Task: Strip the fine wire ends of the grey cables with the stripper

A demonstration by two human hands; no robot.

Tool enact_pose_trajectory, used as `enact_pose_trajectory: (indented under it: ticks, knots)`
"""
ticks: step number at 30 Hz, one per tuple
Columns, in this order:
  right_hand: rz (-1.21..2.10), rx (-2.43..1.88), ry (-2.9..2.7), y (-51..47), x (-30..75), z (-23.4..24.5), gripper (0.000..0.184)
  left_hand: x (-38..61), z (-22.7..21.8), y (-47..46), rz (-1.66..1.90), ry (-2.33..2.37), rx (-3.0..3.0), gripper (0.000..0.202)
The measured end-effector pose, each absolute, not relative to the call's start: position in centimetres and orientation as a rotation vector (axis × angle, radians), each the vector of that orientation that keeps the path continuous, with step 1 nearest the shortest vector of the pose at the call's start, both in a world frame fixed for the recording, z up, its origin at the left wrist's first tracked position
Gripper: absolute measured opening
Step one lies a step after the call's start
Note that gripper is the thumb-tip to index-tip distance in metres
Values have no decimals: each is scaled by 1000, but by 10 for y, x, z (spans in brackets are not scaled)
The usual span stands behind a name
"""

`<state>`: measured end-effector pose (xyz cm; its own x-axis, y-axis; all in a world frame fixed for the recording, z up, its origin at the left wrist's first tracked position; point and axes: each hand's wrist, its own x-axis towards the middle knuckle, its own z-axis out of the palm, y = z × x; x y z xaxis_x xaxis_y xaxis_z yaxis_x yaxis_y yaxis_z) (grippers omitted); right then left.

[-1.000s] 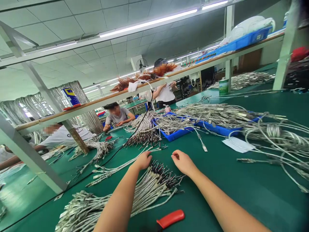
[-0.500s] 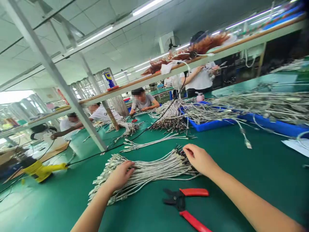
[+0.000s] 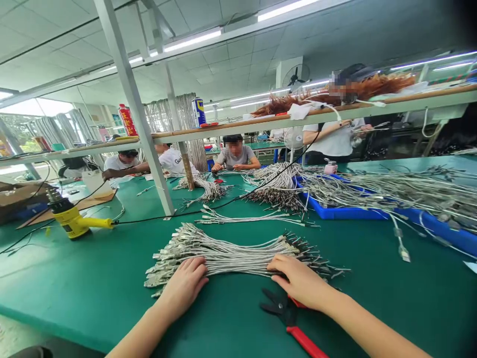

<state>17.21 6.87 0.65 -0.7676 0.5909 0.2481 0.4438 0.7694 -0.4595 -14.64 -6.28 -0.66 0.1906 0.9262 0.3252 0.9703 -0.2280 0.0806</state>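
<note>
A bundle of light-grey USB cables (image 3: 234,254) lies across the green table in front of me. Its plugs fan out at the left and its dark stripped ends at the right. My left hand (image 3: 187,279) is curled over the near edge by the plugs. Closer to the wire ends, my right hand (image 3: 300,279) has its fingers bent over the cables, thumb on the near side. The bundle rests on the table between both hands. Red-handled wire cutters (image 3: 280,308) lie with their jaws apart, one handle partly hidden beneath my right hand.
Behind the bundle lie a few loose cables (image 3: 253,218) and a black cord. A yellow heat gun (image 3: 74,221) is at the left. Blue trays (image 3: 335,214) heaped with cables stand at the right. A shelf (image 3: 238,128) on posts crosses above; several co-workers sit or stand beyond.
My right hand has come from the wire ends down to the near side of the bundle, over one cutter handle. The cables look more evenly gathered. The head view has levelled.
</note>
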Motion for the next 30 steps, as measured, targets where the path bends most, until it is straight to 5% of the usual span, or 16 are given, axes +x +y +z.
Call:
enact_pose_trajectory:
  ticks: [25, 30]
  knots:
    - [537, -809, -2418, 76, 175, -13, 20, -114, 55, -94, -596, -1809, -2256, 25]
    - [399, -786, -2391, 78, 169, -13, 19, -102, 53, -106, -583, -2204, -2288, 24]
